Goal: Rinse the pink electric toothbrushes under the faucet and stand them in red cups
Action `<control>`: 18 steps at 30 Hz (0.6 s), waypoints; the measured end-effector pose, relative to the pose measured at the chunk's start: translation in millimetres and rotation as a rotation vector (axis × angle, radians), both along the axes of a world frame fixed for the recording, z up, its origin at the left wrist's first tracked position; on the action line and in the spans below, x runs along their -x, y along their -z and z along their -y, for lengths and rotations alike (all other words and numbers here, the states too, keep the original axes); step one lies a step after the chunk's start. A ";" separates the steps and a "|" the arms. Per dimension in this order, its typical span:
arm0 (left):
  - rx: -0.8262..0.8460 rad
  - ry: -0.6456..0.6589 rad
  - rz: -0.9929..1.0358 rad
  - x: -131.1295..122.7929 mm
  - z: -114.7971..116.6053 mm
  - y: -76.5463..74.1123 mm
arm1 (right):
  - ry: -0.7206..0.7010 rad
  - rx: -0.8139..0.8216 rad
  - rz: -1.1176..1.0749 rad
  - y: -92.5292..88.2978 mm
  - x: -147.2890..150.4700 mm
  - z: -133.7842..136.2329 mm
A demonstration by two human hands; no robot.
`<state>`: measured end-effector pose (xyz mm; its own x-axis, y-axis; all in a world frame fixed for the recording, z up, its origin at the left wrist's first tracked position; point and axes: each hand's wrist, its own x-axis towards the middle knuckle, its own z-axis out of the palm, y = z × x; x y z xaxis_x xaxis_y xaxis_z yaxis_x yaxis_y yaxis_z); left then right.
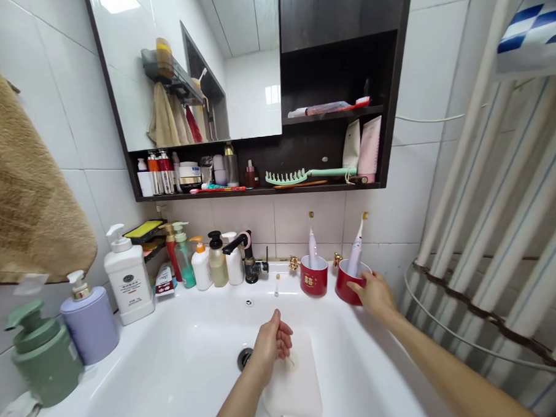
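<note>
Red cup, rightmost of two, toothbrush inside, on sink rim.
Right grip wrapped round cup side; left grip half-curled over white cloth in basin, hold unclear.

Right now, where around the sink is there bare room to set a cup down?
Free: basin floor left of the drain; sink rim in front of the purple bottle. Crowded: back rim, bottles packed up to the faucet, then two red cups, right hand on the right cup. Left hand and a white pad fill the basin's middle.
</note>
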<state>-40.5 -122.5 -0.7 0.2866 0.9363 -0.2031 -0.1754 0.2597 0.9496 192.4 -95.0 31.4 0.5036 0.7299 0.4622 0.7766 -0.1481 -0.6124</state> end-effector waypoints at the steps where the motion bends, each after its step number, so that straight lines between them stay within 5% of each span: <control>1: -0.016 -0.001 -0.009 0.0 -0.2 0.8 | -0.005 0.015 0.020 0.7 -0.1 5.8; 10: -0.386 -0.097 -0.339 -3.1 2.3 16.1 | -0.282 0.136 0.144 14.0 43.8 68.5; 13: -0.563 -0.173 -0.438 -1.8 3.5 19.4 | -0.399 0.166 0.067 28.0 73.2 70.8; 18: -0.627 -0.170 -0.446 -1.3 -0.2 26.3 | -0.456 0.203 -0.001 54.6 108.5 59.9</control>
